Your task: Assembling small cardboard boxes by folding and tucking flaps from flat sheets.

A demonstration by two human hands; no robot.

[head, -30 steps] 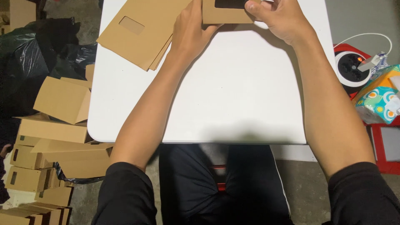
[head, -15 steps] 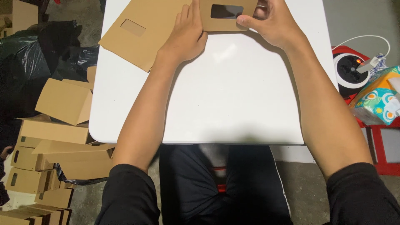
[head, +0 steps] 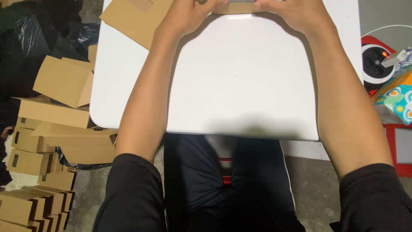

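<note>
Only the head view here, so I'm going off that. I'm looking down at both hands working at the far edge of the white rectangular surface (head: 240, 81). My left hand (head: 186, 15) and right hand (head: 296, 13) are both pressing on a small flat brown cardboard piece (head: 234, 7), which is lying on the surface right at the top edge of the shot, mostly cut off. The fingers of both hands are curling around its ends and seem to be gripping it, though the fingertips are running out of frame, so I can't tell for sure how tight.

Just beside my left hand, a stack of flat brown cardboard sheets (head: 133, 19) is sitting on the surface's far left corner. Down on the floor to the left, folded brown cardboard boxes (head: 60, 81) are piling up, near a black plastic bag (head: 30, 34).
</note>
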